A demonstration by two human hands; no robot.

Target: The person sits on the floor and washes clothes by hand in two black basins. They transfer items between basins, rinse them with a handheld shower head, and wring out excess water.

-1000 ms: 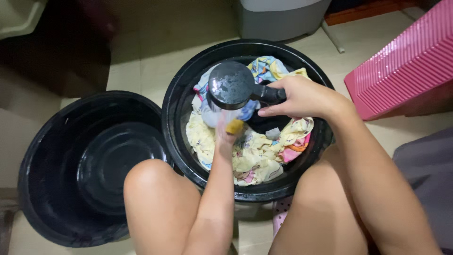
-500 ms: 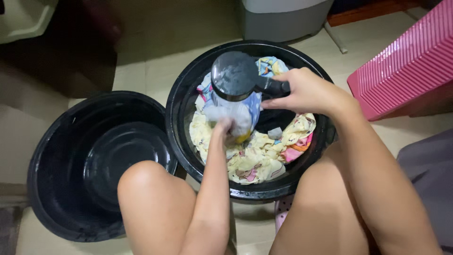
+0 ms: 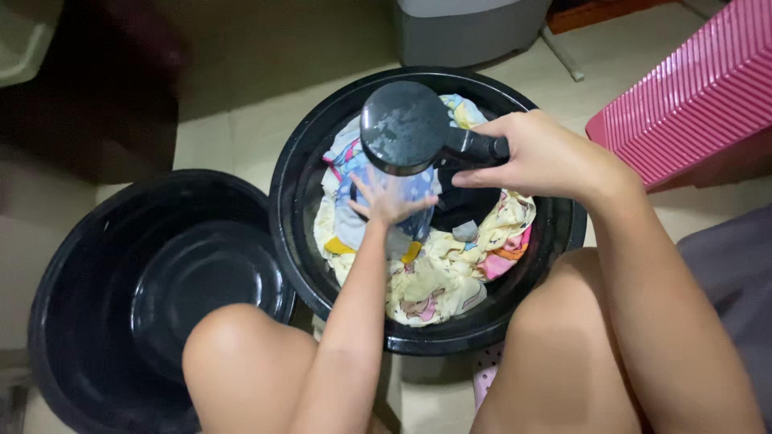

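— Head view first: where does the dark dipper (image 3: 404,126) sit against the right hand (image 3: 545,157)?

— Out to the left of that hand, over the far half of the black basin (image 3: 299,173); handle running roughly level, left to right, from the round cup into the palm. Fingers curled shut around the handle's end, thumb beneath.

— And the long axis?

— Across the basin, cup end toward the left hand (image 3: 388,198), grip end toward the right. Cup tipped mouth-down, only its wet outer bottom facing the camera.

— The left hand, then?

— Directly below the cup, palm up, fingers (image 3: 366,193) spread wide and holding nothing. Looks blurred by a pale stream coming off the cup; cannot tell whether hand and rim touch.

— Nearer hand to the clothes (image 3: 438,269)?

— The left, clearly: hovering just above the pile of yellow, blue and pink fabric, apparently not gripping it. The right stays higher, at the basin's right rim, above a dark garment in the pile.

— So the deciding relation?

— Vertical: cup above, open palm under it, laundry under both, all stacked on one line near the basin's middle.

— Anything else around?

— A second black basin (image 3: 88,321) touching the first on the left, nothing visible inside; a pink ribbed crate (image 3: 691,96) at upper right, well apart; a grey bin (image 3: 466,32) beyond the far rim. Bare knees either side of the left forearm. No other view to go through
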